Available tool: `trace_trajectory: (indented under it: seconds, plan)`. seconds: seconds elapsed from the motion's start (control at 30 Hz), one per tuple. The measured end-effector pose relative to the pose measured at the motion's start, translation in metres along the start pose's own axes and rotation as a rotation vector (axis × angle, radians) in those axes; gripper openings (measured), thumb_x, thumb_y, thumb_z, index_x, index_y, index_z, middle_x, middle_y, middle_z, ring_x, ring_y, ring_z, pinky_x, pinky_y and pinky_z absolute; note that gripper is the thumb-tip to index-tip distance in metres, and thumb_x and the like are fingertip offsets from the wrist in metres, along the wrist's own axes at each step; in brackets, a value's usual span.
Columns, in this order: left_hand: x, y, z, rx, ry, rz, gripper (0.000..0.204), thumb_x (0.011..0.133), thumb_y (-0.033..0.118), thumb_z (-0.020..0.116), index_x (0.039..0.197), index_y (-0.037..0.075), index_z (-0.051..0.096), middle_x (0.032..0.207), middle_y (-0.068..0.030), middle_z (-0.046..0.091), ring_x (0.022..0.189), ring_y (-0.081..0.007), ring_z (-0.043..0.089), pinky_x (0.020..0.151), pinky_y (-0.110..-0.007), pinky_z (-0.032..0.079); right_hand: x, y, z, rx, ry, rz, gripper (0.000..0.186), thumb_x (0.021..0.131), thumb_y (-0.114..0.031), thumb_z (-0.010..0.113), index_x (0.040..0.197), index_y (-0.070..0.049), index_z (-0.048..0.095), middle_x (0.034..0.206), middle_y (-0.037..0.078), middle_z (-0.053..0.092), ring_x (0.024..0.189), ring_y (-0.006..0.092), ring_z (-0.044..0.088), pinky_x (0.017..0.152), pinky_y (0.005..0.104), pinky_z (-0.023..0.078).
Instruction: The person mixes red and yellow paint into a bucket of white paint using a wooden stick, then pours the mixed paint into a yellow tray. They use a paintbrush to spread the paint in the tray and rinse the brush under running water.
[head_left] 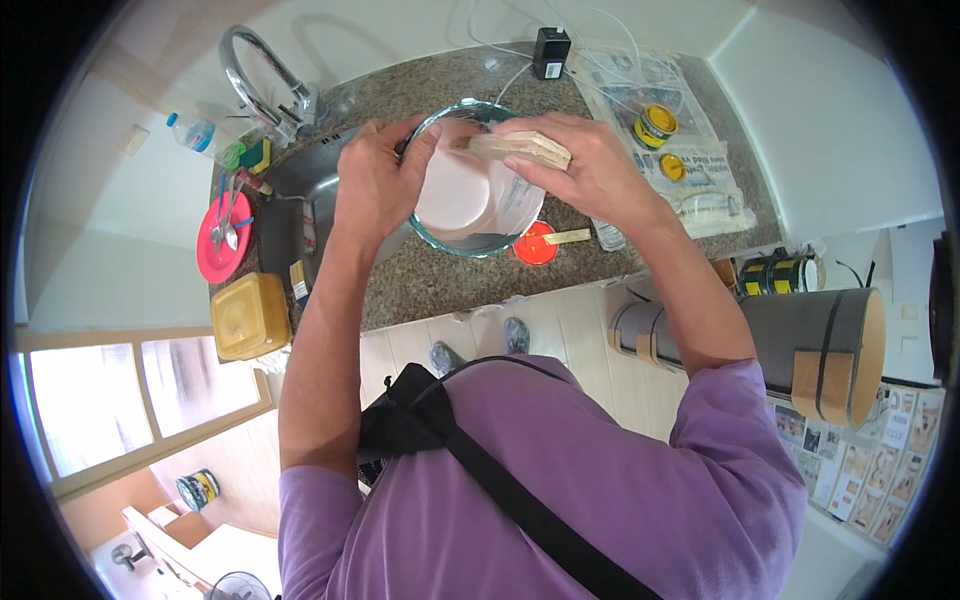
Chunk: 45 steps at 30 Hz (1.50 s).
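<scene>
Clamped on the rim of a clear round glass bowl (470, 215) of pale pink liquid, the left hand (375, 185) steadied it over the speckled granite counter (430, 285); the right hand (590, 165) gripped a flat wooden block (520, 148) above it, far of an orange lid (535, 245)

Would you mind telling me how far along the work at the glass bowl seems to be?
Done: an opened yellow tin and its lid sit on newspaper, and pale pink material already fills the glass bowl. In hand: the left hand steadies the bowl's rim while the right hand holds a wooden block over it. What remains cannot be judged from this view.
</scene>
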<state>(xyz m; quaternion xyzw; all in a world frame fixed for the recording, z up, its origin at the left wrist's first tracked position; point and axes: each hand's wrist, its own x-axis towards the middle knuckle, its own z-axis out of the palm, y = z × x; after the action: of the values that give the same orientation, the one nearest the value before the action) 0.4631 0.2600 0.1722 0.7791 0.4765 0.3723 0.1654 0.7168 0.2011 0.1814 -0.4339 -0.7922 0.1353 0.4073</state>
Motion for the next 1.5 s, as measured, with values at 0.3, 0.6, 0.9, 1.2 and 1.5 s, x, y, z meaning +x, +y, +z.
trace_trajectory:
  seconds: [0.3,0.6,0.9,1.2,1.5]
  plan:
    - [-0.003,0.004,0.001,-0.001,-0.004,-0.033,0.036,0.097,0.032,0.075,0.119,0.003,0.078,0.084,-0.0168,0.067,0.075,-0.0283,0.065,0.074,-0.038,0.053,-0.047,-0.011,0.044,0.558,0.224,0.594,0.031,0.097,-0.016,0.076,0.123,0.0,0.075,0.099,0.009,0.079,0.085,0.0133,0.074,0.074,0.0307,0.06]
    - [-0.003,-0.003,0.003,0.017,0.018,-0.029,0.037,0.097,0.032,0.074,0.118,0.003,0.078,0.086,-0.0177,0.067,0.075,-0.0291,0.067,0.074,-0.038,0.054,-0.05,-0.026,0.038,0.401,0.132,0.492,0.033,0.098,-0.018,0.076,0.126,-0.001,0.073,0.102,0.011,0.079,0.085,0.0134,0.075,0.076,0.0322,0.061]
    - [-0.004,0.004,0.004,0.005,0.008,-0.018,0.036,0.096,0.032,0.075,0.117,0.003,0.079,0.087,-0.0171,0.068,0.074,-0.0265,0.067,0.073,-0.037,0.054,-0.018,-0.006,0.001,0.008,-0.017,0.001,0.039,0.089,-0.019,0.078,0.127,-0.012,0.075,0.097,0.016,0.073,0.087,0.0368,0.07,0.077,0.0426,0.056]
    - [-0.007,-0.001,0.005,-0.001,0.052,-0.018,0.032,0.095,0.031,0.075,0.114,0.006,0.08,0.085,-0.0186,0.069,0.077,-0.032,0.069,0.075,-0.042,0.055,-0.028,-0.004,0.003,0.062,-0.02,0.083,0.033,0.094,-0.016,0.076,0.125,-0.006,0.074,0.1,0.014,0.076,0.086,0.0291,0.075,0.078,0.0388,0.059]
    - [-0.007,0.006,0.007,0.043,0.04,0.002,0.034,0.096,0.035,0.072,0.115,0.008,0.081,0.083,-0.0196,0.068,0.075,-0.033,0.065,0.074,-0.042,0.053,-0.04,-0.024,0.054,0.768,0.384,0.574,0.031,0.096,-0.016,0.077,0.123,-0.001,0.074,0.11,0.012,0.077,0.098,0.0148,0.074,0.082,0.034,0.061]
